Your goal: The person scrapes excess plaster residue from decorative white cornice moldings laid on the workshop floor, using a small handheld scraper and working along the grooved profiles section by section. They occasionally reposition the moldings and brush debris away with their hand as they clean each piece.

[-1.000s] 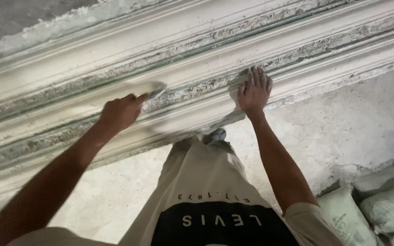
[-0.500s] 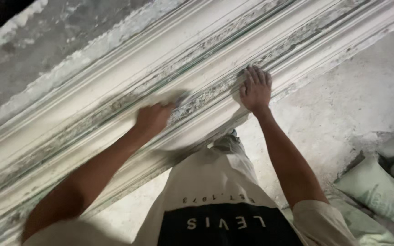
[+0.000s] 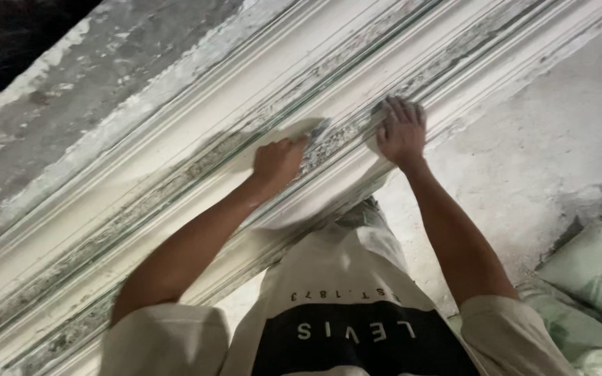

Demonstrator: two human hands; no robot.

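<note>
A long white plaster moulding (image 3: 175, 188) with ridges and grooves runs diagonally from lower left to upper right. My left hand (image 3: 278, 161) is closed around a small flat scraper blade (image 3: 317, 130) pressed against a grey, rough strip of the moulding. My right hand (image 3: 402, 131) lies flat on the moulding just to the right, fingers spread, holding nothing.
A rough grey concrete floor (image 3: 559, 118) lies to the right of the moulding. Pale green sacks (image 3: 593, 271) are piled at the lower right. A bare grey slab (image 3: 78, 90) with white residue lies beyond the moulding at upper left. My beige shirt fills the bottom.
My left hand with the scraper has slid right along the moulding, closer to my right hand. The view has tilted and shifted, so the moulding now runs more steeply.
</note>
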